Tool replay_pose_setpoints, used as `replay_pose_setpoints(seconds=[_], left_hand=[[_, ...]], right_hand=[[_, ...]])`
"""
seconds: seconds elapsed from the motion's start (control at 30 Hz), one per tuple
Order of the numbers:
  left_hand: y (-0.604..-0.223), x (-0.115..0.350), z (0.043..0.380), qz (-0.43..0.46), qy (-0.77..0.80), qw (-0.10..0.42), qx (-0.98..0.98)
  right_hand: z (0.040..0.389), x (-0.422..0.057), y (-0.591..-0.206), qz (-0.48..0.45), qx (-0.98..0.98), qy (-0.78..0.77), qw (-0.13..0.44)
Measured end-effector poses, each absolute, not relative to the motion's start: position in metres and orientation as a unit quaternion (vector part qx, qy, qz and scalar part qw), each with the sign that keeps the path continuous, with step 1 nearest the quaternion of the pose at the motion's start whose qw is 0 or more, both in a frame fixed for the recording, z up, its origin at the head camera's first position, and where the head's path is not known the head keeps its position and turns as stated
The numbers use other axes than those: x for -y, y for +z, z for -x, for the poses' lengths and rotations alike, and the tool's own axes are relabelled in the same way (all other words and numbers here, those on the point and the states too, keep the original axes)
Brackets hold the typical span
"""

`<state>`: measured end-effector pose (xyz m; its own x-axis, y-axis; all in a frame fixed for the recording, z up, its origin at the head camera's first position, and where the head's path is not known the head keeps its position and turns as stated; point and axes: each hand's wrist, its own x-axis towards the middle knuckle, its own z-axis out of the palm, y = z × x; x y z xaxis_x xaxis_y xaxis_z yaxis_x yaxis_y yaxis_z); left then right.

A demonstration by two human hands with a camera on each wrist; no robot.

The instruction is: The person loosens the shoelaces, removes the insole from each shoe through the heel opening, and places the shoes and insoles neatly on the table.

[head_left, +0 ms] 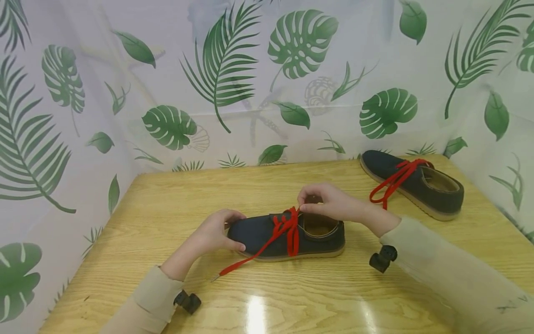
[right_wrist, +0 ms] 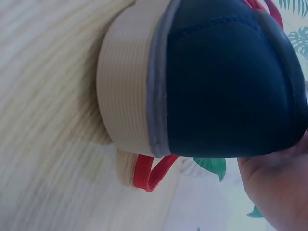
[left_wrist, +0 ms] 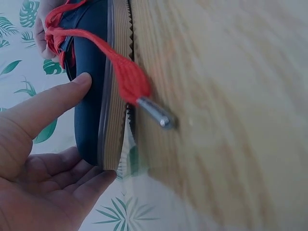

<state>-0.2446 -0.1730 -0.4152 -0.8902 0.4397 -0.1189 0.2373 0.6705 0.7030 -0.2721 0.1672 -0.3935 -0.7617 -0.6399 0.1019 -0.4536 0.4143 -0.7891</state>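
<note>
A dark navy shoe [head_left: 254, 234] with a ribbed tan sole lies sole-down on the table, toe toward the left. My left hand [head_left: 214, 234] holds its toe, thumb on the near side and fingers round the front; the left wrist view shows the thumb [left_wrist: 57, 101] against the navy upper. At the shoe's opening, my right hand [head_left: 327, 200] pinches the red shoelace [head_left: 293, 236] near the top of the lacing. One lace end with a metal tip [left_wrist: 156, 113] trails over the near side onto the wood. The right wrist view shows the heel [right_wrist: 226, 91], hiding the right fingertips.
A matching navy shoe [head_left: 438, 195] with a tied red lace [head_left: 394, 181] stands at the back right of the wooden table [head_left: 183, 190]. Behind the table hangs a white cloth [head_left: 246, 134] printed with green leaves.
</note>
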Motion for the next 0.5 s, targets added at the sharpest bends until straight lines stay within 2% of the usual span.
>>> replay_pose_setpoints(seconds=[0.5], left_hand=[[-0.417,0.173,0.247,-0.197,0.352,0.135,-0.905]], right_hand=[[0.273,-0.184,-0.401,0.194,-0.787,-0.554,0.187]])
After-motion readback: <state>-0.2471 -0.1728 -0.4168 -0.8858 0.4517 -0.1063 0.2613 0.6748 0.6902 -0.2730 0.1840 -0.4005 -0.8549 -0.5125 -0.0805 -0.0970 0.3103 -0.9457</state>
